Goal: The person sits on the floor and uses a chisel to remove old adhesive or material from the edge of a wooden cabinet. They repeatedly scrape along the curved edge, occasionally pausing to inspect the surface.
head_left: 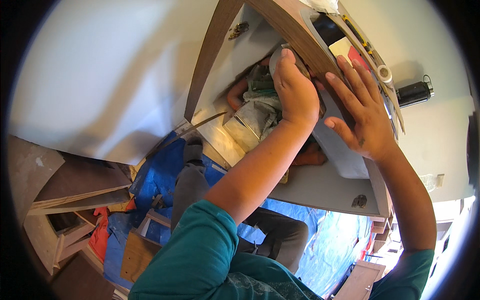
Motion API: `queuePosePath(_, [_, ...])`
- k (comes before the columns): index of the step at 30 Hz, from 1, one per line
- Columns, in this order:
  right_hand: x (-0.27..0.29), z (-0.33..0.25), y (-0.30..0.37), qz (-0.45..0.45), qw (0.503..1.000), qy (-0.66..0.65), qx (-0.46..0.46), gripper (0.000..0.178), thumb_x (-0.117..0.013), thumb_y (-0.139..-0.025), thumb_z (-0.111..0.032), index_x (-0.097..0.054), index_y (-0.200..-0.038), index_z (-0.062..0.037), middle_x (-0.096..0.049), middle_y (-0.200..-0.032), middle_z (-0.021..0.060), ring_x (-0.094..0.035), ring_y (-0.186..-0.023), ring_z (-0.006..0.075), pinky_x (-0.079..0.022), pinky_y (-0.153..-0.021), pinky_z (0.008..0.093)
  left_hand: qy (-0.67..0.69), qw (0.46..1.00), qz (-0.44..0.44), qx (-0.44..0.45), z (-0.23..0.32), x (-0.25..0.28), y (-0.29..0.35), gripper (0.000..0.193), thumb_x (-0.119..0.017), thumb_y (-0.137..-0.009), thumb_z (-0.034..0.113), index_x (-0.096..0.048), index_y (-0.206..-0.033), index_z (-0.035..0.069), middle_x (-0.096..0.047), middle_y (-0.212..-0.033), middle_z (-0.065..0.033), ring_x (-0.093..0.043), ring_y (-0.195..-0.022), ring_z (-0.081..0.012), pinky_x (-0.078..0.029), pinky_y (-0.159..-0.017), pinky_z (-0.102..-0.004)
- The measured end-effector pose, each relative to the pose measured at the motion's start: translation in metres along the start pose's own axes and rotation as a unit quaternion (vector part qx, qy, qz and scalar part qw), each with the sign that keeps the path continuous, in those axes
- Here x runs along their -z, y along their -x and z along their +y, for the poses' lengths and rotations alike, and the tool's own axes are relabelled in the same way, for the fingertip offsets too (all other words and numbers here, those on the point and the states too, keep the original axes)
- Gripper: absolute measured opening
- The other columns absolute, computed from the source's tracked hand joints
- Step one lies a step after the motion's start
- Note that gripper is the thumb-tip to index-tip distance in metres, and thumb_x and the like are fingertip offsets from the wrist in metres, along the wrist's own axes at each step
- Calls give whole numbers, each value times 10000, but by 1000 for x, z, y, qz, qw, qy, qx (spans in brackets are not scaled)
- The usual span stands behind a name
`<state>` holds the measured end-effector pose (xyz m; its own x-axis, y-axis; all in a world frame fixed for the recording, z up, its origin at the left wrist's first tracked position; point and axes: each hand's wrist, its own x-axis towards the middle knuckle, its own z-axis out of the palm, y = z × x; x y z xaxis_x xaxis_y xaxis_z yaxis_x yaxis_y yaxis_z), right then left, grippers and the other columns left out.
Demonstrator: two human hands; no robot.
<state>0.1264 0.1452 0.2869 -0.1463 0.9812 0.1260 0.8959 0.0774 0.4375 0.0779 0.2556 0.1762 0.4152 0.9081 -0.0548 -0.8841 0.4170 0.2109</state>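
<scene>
My left hand [296, 92] reaches into the opening of a white-faced cabinet with brown wood edging [315, 47]. Its thumb points up and its other fingers are mostly hidden. It looks closed round something beside a grey, round-edged piece [274, 61], which I cannot name. My right hand [364, 112] lies open, fingers spread, along the outer side of the edging. Inside the cabinet, behind my left arm, is a jumble of grey and green items with orange parts [260, 107].
A ledge at the upper right holds a yellow-and-black tool [357, 32] and a roll of tape [384, 74]. A black bottle [415, 94] is beside it. Blue sheeting [320, 245] covers the floor, with boards and wooden pieces [80, 185] at the left.
</scene>
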Motion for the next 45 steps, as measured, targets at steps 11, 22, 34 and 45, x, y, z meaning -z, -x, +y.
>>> queuePosePath(11, [0,-1,0,-3,1000,7,0,700,-709,-864,-459,-527,-1471,-162,-382,-1603,113,-355,-1433,412,-319,-1172,533,-30,998,26,-55,-3,-8,-8,560,-319,-1105,453,-560,-1162,-50,-632,-1066,-125,-607,-921,-180,-511,-823,-308])
queuePosePath(22, [0,0,3,-1,1000,9,-5,694,-714,-860,-438,-520,-1474,-179,-370,-1614,88,-347,-1441,401,-316,-1178,541,-91,995,8,-40,8,-10,-14,534,-303,-1105,375,-585,-1106,-78,-639,-1067,-158,-605,-944,-215,-491,-861,-334])
queuePosePath(34, [1,0,1,1,1000,-1,-5,683,-720,-860,-423,-529,-1465,-170,-390,-1602,99,-374,-1424,413,-322,-1170,540,-37,999,26,-16,8,-6,-12,610,-317,-1095,451,-557,-1250,-88,-598,-1215,-195,-568,-1067,-236,-464,-946,-340])
queuePosePath(45, [0,1,2,4,1000,1,-1,674,-698,-876,-440,-524,-1468,-170,-396,-1596,116,-376,-1424,421,-308,-1173,553,-51,998,21,-39,6,-7,-15,593,-335,-1097,433,-559,-1232,-99,-615,-1192,-189,-579,-1035,-222,-472,-933,-334])
